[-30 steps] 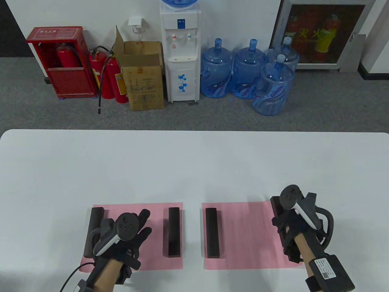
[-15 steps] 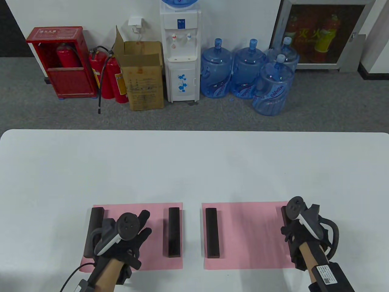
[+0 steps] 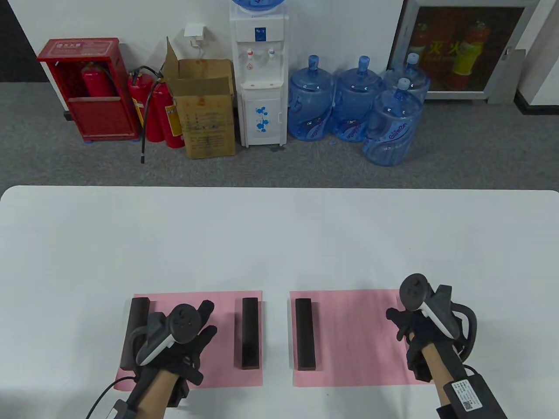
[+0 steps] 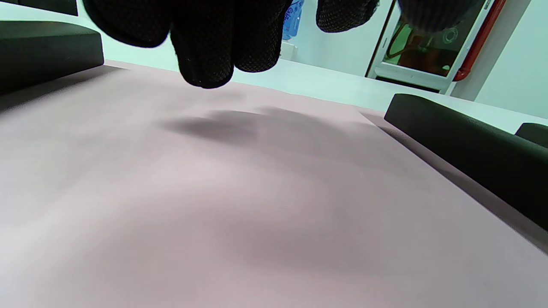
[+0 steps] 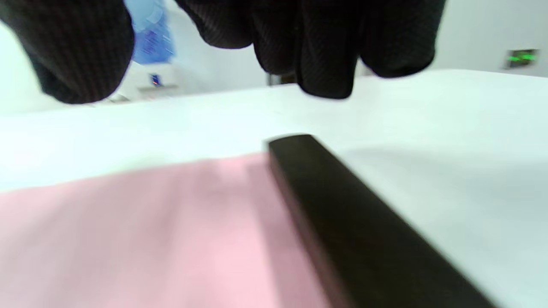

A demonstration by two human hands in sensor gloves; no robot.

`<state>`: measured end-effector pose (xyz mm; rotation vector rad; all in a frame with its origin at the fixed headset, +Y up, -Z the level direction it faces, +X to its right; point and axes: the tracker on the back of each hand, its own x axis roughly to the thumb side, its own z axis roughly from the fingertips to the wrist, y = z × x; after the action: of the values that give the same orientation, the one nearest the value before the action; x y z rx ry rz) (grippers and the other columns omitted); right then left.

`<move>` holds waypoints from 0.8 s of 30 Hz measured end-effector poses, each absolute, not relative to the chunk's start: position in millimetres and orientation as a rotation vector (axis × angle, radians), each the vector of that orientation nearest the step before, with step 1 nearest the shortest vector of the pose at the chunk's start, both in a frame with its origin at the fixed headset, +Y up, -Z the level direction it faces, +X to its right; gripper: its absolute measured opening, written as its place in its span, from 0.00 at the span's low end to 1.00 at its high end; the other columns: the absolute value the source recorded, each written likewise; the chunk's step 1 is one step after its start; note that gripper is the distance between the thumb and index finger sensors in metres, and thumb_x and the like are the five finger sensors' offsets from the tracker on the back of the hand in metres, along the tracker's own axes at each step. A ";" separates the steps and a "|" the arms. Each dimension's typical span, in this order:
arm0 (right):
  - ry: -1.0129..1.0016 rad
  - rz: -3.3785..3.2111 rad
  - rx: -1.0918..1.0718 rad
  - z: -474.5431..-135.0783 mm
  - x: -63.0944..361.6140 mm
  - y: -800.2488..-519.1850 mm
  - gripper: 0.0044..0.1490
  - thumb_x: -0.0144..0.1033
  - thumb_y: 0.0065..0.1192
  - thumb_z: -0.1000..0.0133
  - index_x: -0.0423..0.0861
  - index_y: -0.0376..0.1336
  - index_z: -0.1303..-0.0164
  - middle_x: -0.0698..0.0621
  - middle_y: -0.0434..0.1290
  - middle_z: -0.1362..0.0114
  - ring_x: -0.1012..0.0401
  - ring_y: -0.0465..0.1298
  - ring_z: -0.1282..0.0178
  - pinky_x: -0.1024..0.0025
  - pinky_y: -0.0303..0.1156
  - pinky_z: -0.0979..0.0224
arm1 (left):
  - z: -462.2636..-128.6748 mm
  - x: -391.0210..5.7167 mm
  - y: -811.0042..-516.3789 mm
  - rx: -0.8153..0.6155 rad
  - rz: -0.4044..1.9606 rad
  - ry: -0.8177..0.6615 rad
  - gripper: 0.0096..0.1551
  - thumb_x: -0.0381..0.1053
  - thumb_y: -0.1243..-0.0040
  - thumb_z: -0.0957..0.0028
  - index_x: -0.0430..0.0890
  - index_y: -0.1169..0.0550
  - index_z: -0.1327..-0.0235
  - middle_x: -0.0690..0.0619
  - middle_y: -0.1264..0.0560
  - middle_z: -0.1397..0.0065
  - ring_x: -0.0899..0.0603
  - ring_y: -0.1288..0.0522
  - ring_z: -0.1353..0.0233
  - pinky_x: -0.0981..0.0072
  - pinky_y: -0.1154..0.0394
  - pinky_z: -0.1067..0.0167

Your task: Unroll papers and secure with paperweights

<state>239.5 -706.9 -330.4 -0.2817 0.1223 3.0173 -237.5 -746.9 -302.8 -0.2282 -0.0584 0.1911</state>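
Observation:
Two pink papers lie flat side by side on the white table. The left paper [image 3: 222, 349] bears a dark bar paperweight at its left edge [image 3: 136, 327] and one near its right edge [image 3: 250, 334]. My left hand [image 3: 198, 321] hovers open over it, fingertips [image 4: 205, 64] just above the sheet [image 4: 257, 192]. The right paper [image 3: 353, 340] bears a bar at its left [image 3: 305, 334]. My right hand [image 3: 399, 318] is open above another bar [image 5: 342, 214] on that paper's right edge [image 5: 150, 235]; the hand hides this bar in the table view.
The white table [image 3: 279, 235] stretches far beyond the papers. On the floor behind it stand a water dispenser [image 3: 260, 74], several blue jugs [image 3: 353, 100], a cardboard box [image 3: 205, 109] and fire extinguishers [image 3: 157, 109].
My right hand carried the bar right to the paper's right edge, then let go and lifted back up and left. The left hand has stayed in place.

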 end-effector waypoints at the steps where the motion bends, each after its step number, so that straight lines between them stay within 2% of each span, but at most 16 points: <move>1: 0.059 3.009 -0.168 -328.6 229.4 -710.1 0.55 0.61 0.64 0.56 0.50 0.52 0.20 0.45 0.53 0.18 0.44 0.63 0.21 0.43 0.63 0.26 | -302.6 -237.6 -747.1 -0.226 0.189 -0.058 0.38 0.69 0.52 0.47 0.67 0.41 0.20 0.43 0.33 0.17 0.33 0.27 0.26 0.34 0.35 0.30; 6: -0.083 3.043 -0.030 -321.9 217.3 -730.8 0.54 0.60 0.63 0.56 0.52 0.52 0.20 0.46 0.51 0.17 0.44 0.59 0.18 0.42 0.60 0.23 | -301.8 -236.3 -747.2 -0.217 0.172 -0.060 0.38 0.69 0.52 0.48 0.67 0.41 0.21 0.43 0.35 0.15 0.32 0.29 0.24 0.34 0.36 0.30; 11: -0.050 3.094 -0.051 -317.3 227.8 -749.7 0.52 0.59 0.63 0.56 0.51 0.53 0.21 0.47 0.51 0.17 0.44 0.57 0.18 0.41 0.59 0.23 | -303.9 -233.1 -750.5 -0.223 0.151 -0.055 0.38 0.69 0.52 0.48 0.67 0.41 0.20 0.43 0.36 0.15 0.32 0.30 0.23 0.34 0.36 0.29; 15: -0.042 3.122 -0.066 -314.4 233.8 -753.1 0.53 0.59 0.62 0.56 0.52 0.52 0.21 0.47 0.49 0.17 0.44 0.55 0.17 0.41 0.57 0.22 | -304.0 -230.4 -752.8 -0.225 0.127 -0.047 0.38 0.69 0.52 0.48 0.67 0.41 0.20 0.43 0.36 0.15 0.32 0.31 0.22 0.33 0.37 0.29; 18: -0.032 3.115 -0.064 -314.8 234.4 -754.5 0.56 0.60 0.61 0.55 0.54 0.45 0.19 0.46 0.43 0.16 0.44 0.50 0.16 0.41 0.54 0.21 | -304.1 -229.9 -752.7 -0.227 0.128 -0.047 0.38 0.69 0.52 0.48 0.67 0.41 0.20 0.43 0.37 0.14 0.31 0.32 0.21 0.33 0.38 0.28; 24: -0.017 3.111 -0.064 -313.6 235.1 -754.9 0.55 0.60 0.61 0.55 0.54 0.45 0.19 0.47 0.42 0.16 0.44 0.49 0.16 0.41 0.54 0.21 | -304.0 -231.1 -754.2 -0.246 0.148 -0.050 0.38 0.69 0.52 0.48 0.67 0.41 0.20 0.43 0.37 0.14 0.31 0.33 0.20 0.31 0.39 0.27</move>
<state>235.1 -754.9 -313.6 -0.0644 -0.0168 3.1109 -231.1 -754.2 -304.0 -0.2463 -0.0505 0.1477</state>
